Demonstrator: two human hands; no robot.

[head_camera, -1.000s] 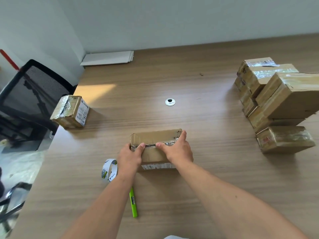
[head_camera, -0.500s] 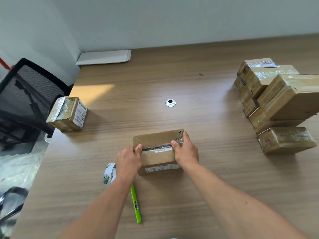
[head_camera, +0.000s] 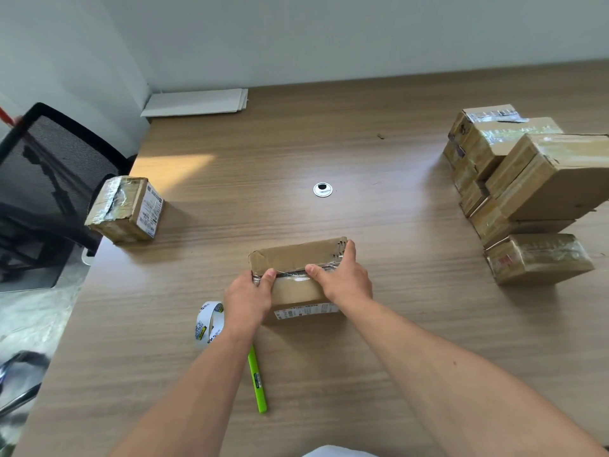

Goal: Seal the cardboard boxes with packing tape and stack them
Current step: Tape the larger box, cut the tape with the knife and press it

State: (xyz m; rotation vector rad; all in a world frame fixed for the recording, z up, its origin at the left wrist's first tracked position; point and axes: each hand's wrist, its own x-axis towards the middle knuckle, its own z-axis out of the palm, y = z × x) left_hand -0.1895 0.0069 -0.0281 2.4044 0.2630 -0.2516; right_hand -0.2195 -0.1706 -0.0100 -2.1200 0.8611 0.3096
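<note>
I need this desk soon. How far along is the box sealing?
Done: a stack of taped boxes stands at the right. In hand: left hand and right hand hold the middle box, thumbs on its seam. Left: stacking it and the lone box at the left.

Bright, even daylight from the left. Warm sun patch on table [head_camera: 171,166]. Soft shadow to the right of lone box [head_camera: 127,209]. Tape glare on stacked boxes [head_camera: 527,179]. Fisheye bends the edges. Bottom-left corner smeared, centre sharp.
</note>
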